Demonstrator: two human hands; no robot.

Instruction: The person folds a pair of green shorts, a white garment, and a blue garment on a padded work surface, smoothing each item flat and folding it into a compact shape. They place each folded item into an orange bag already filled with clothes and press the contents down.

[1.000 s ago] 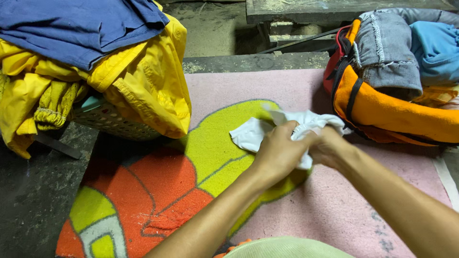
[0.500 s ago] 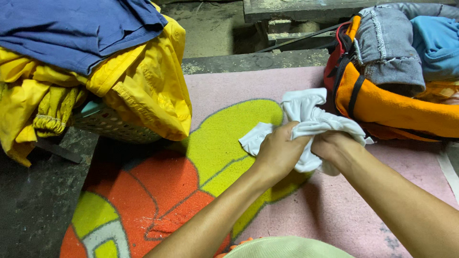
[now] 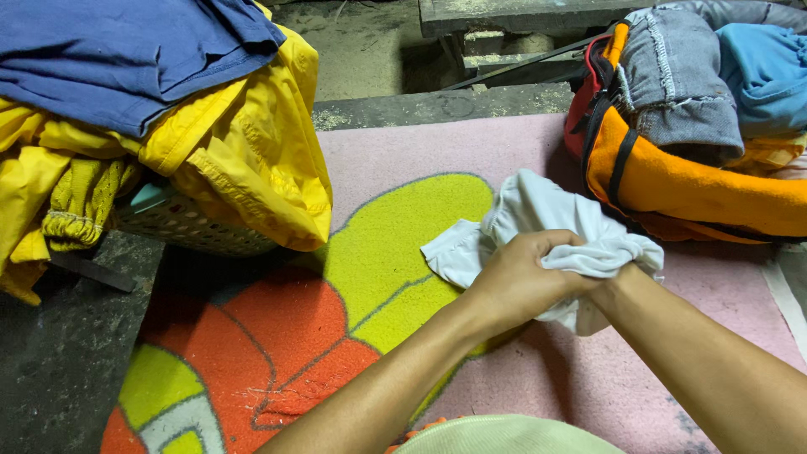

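The white cloth (image 3: 538,223) looks soft, matt and crumpled. The rug (image 3: 378,252) beneath is fuzzy, short-piled fabric. Far left, a yellow jacket (image 3: 244,168) has a slight sheen over a woven plastic basket (image 3: 189,227). Far right, the jeans (image 3: 681,84) are rough denim.

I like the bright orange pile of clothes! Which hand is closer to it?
Right. The right hand, mostly hidden under the white cloth, sits just below the orange garment; the left hand grips the cloth farther away, over the mat's yellow patch.
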